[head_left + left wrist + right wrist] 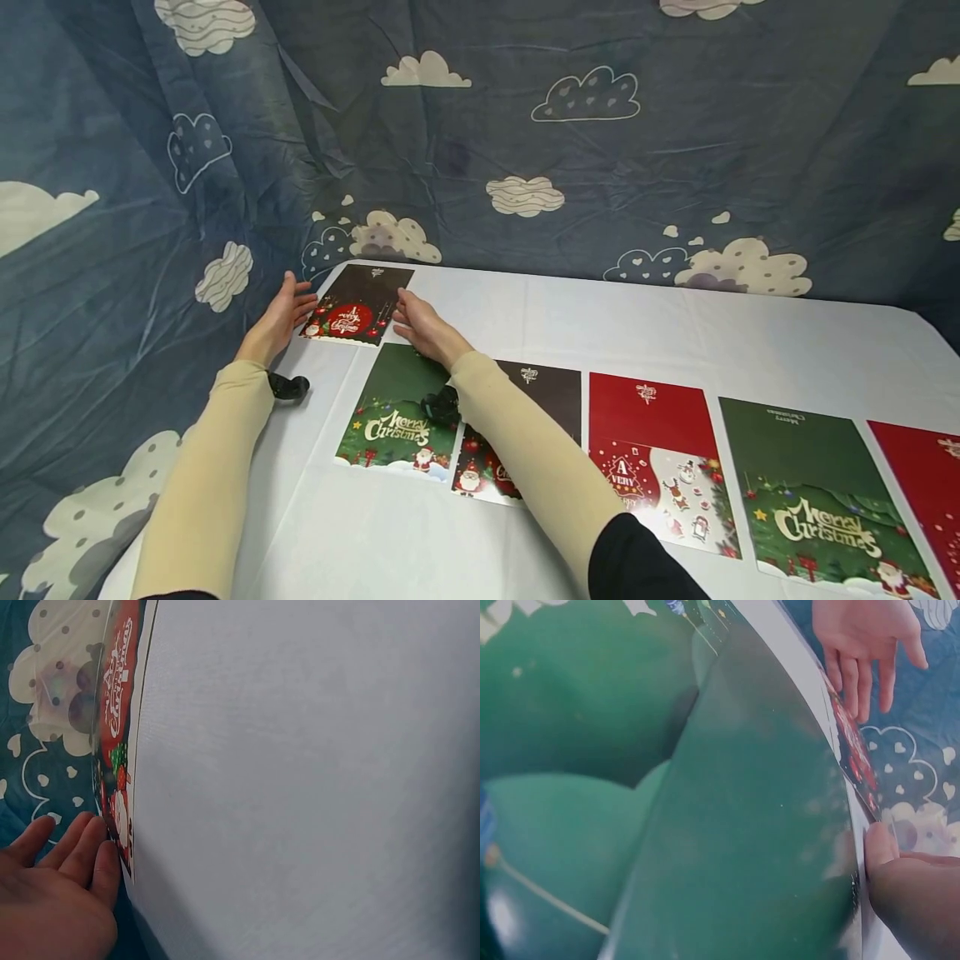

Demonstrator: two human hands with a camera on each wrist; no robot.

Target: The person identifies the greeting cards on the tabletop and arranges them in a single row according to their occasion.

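Observation:
At the table's far left corner lies a dark brown Christmas card (358,292) with a red round emblem. My left hand (279,321) is at its left edge, fingers extended; in the left wrist view the fingertips (105,859) meet the card's corner. On the opposite side, my right hand (427,323) is at the right edge, fingers relaxed. The right wrist view shows its thumb (881,844) by that edge. Below my right hand lies a green Merry Christmas card (393,412). My right forearm partly hides another brown card (551,396).
Farther right on the white-covered table (375,533) lie a red card (648,417), a second green card (810,450) and another red card (918,467), cut off by the frame. A blue cloud-patterned curtain (480,142) hangs behind and to the left.

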